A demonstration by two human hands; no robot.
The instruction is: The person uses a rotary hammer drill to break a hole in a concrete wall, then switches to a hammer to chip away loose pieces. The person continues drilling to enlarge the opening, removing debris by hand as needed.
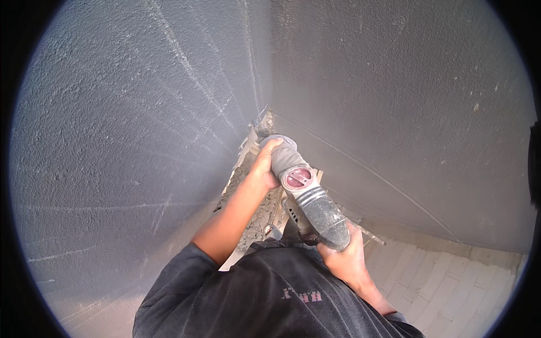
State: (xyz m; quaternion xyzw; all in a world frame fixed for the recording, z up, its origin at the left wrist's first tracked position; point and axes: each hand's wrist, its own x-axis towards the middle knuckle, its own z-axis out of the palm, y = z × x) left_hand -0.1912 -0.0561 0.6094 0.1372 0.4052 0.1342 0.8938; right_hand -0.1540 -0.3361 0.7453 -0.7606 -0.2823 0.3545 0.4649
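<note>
Both my hands are on a dusty grey-and-black rotary hammer (324,217), which has a reddish round dial on its upper side. My left hand (267,164) is wrapped round its front barrel, close to the collar. My right hand (346,258) grips the rear end, where its fingers are partly hidden by the tool body. The tool slants away from me and points down into the corner between the walls. Its tip is hidden behind the collar. Broken, rough rubble (248,217) lies below and left of the tool, beside a chipped edge (242,152).
A dark textured wall (124,141) with pale scratches rises on the left; a second grey wall (406,124) stands on the right. Pale tiled flooring (434,281) shows at lower right. A thin rod-like piece (369,232) sticks out right of the tool.
</note>
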